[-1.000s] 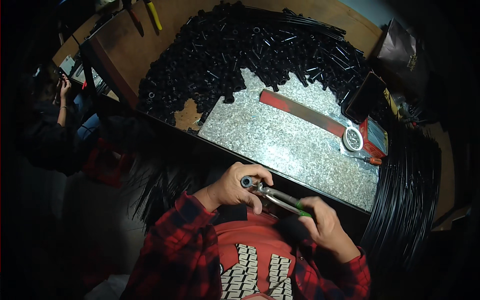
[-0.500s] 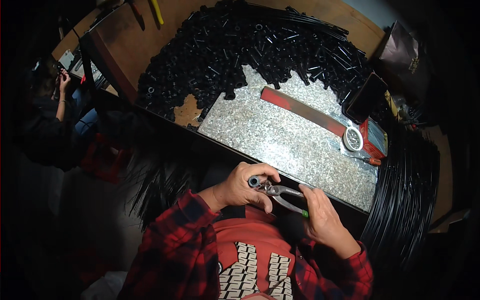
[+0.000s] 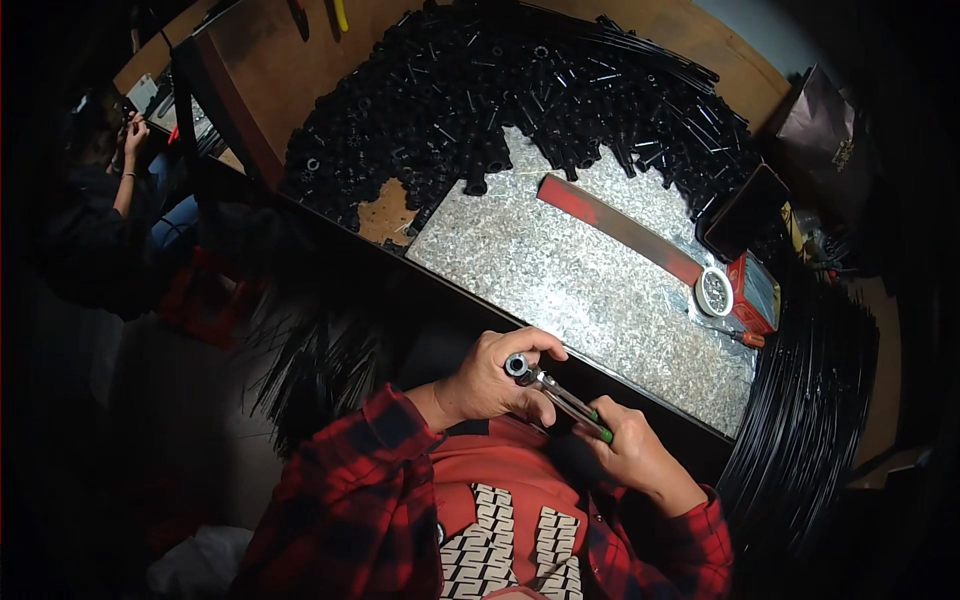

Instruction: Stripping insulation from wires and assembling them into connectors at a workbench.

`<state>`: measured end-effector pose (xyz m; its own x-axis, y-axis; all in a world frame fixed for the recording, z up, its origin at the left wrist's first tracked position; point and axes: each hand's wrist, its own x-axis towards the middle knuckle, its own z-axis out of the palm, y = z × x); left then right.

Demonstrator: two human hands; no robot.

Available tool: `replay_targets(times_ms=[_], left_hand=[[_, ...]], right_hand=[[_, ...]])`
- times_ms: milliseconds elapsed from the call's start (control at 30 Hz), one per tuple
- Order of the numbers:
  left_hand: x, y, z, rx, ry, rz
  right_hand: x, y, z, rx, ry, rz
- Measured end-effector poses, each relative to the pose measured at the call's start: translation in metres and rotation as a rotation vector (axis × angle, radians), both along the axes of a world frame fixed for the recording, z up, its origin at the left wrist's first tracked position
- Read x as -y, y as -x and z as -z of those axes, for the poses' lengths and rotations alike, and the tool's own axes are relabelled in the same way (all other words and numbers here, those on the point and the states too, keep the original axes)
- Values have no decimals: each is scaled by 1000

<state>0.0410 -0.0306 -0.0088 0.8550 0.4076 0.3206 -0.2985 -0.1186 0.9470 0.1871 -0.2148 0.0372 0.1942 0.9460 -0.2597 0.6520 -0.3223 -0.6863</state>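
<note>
My left hand (image 3: 488, 378) is closed round a small black tubular part (image 3: 516, 364), its round open end facing up. In my right hand (image 3: 637, 447) are pliers (image 3: 572, 402) with green-tipped handles, squeezed close together. The jaws of the pliers meet the tubular part beside my left fingers; exactly what they bite on is too small to tell. Both hands are over my lap, just in front of the bench edge. Beyond them lies a speckled grey board (image 3: 500, 250), and a large heap of similar black tubular parts (image 3: 430, 110) covers the bench behind it.
A red-brown flat bar (image 3: 620, 230) lies across the board. At its right end stand a white bowl of small metal bits (image 3: 714, 292), a red box (image 3: 752, 290) and an orange-handled screwdriver (image 3: 745, 338). Black rods (image 3: 815, 400) hang at the right. Another person's hand (image 3: 135, 135) works far left.
My right hand has closed on the pliers, bringing their spread handles together. The left hand keeps its hold on the tubular part. The whole view has shifted slightly.
</note>
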Motion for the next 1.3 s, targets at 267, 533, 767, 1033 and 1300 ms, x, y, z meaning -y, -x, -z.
replay_targets(times_ms=[267, 533, 767, 1033, 1300], left_hand=[[7, -2, 4, -9, -62, -71], [12, 3, 5, -16, -116, -47], [35, 6, 1, 44, -22, 157], [43, 9, 10, 40, -91, 121], [35, 10, 7, -79, -40, 165]], right_hand=[[11, -13, 16, 213, -138, 85], [-3, -100, -21, 669, -406, 472], [-26, -188, -20, 874, 48, 487], [-43, -192, -14, 959, 86, 425], [-40, -189, -4, 884, -200, 491]])
